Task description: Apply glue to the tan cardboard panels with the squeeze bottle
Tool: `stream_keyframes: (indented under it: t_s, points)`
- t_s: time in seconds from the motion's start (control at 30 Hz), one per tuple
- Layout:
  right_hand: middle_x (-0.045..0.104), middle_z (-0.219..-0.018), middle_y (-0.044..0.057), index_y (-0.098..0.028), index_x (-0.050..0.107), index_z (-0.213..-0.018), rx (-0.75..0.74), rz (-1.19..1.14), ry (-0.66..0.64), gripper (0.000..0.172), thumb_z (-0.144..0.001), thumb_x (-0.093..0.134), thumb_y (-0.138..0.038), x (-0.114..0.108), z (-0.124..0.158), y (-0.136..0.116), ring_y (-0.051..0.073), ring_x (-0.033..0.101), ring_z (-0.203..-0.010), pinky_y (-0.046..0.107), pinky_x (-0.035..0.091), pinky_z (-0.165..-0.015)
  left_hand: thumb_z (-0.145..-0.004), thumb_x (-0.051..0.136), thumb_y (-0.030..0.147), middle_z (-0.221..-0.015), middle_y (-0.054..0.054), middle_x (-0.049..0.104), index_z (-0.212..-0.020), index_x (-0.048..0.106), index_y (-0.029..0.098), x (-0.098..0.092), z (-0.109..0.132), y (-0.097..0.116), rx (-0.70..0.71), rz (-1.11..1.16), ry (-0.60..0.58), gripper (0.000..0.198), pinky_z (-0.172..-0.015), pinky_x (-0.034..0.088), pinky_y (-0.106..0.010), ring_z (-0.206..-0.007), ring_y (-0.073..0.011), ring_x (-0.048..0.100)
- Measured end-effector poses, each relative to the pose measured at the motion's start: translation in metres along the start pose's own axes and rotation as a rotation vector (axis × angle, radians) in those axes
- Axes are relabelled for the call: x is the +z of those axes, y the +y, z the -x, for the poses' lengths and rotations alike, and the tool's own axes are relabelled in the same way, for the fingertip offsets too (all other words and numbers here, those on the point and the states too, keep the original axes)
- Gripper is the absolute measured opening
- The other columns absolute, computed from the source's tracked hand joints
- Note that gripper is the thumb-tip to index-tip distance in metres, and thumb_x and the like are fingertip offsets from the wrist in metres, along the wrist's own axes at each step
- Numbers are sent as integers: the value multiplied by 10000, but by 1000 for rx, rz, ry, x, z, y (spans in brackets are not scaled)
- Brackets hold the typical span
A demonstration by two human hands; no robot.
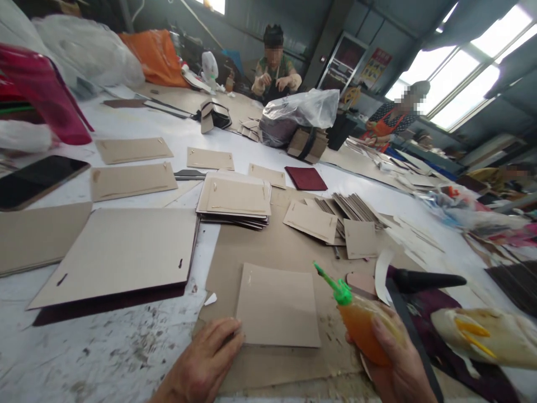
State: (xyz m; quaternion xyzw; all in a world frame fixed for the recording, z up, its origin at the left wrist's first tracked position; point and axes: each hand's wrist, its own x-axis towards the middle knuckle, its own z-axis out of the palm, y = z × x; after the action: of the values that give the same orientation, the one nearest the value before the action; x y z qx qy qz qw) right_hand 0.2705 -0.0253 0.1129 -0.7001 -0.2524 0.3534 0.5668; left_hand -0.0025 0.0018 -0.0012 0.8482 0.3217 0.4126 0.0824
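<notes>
Your left hand [205, 358] lay back-up at eight o'clock from the flat, beige, nearly square panel [279, 308], its fingers loosely bent and the fingertips at the lower-left edge; you could not tell from this view whether they pinched it. That panel lay flat before you on a broad brown paper-like sheet [247, 240], a small pale mark near its upper-left corner. At four o'clock from it, your right hand [400, 355] was wrapped around a translucent plastic bottle of orange liquid [361, 327], tilted so that its slim bright-green nozzle [335, 284] pointed toward eleven o'clock, the tip appearing just beside the panel's upper-right corner. A neat stack of beige rectangular pieces [235, 196] sat at eleven o'clock, and a large beige square piece with two dark slots [121, 252] lay at ten. Toward one o'clock was a fanned pile of thin beige pieces [352, 210], with a dark-red flat square [305, 178] beyond it near twelve. A tapered black handle [428, 279] lay at about three o'clock. Farther off, a seated co-worker [274, 75] faced you at twelve, and another person in an orange apron [384, 126] was at one.
</notes>
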Motion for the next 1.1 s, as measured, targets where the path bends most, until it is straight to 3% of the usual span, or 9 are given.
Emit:
stream_keyframes:
  t_s: [0.13,0.27,0.43,0.57,0.73,1.1]
  points:
    - [564,-972,35,-230,508,-982,-135,467,184,602,-572,682,-637,-26,-2,9,204,566,-822,287,488,-654,-875,381,55,-1080,-85,621,-1080,613,158,2,6,-1,-26,15,-42,326,-967,439,-226,-1089,-143,543]
    - [562,-1015,32,-229,520,-976,-297,714,169,558,-627,604,-656,-32,-9,16,210,562,-875,320,466,-780,-880,407,49,-1090,-86,616,-1069,613,156,-2,2,2,-41,6,-77,300,-968,437,-230,-1108,-145,531]
    - [550,-998,20,-246,508,-1015,-467,799,70,465,-707,590,-586,-31,-23,21,205,561,-875,356,447,-835,-917,392,109,-1080,-81,621,-1051,623,162,-1,2,1,-25,-29,-49,272,-975,432,-220,-1098,-134,538]
    - [544,-1006,21,-250,503,-1027,-558,856,-12,422,-733,602,-536,-45,-27,26,196,566,-867,341,461,-804,-919,398,127,-1095,-80,617,-1060,629,171,2,7,-3,10,-35,-39,275,-979,427,-218,-1109,-135,531]
    - [555,-1004,12,-252,504,-1020,-549,869,-6,415,-746,577,-556,-58,-15,26,199,553,-903,338,448,-835,-909,428,121,-1100,-81,612,-1065,624,166,1,6,-2,-22,-15,-67,255,-972,437,-226,-1110,-142,532]
    - [542,-989,41,-225,496,-1001,-524,802,21,448,-710,616,-544,-29,-39,22,220,553,-906,389,455,-838,-909,431,151,-1074,-84,632,-1059,636,171,5,9,-11,53,-17,-34,255,-948,450,-210,-1074,-143,563]
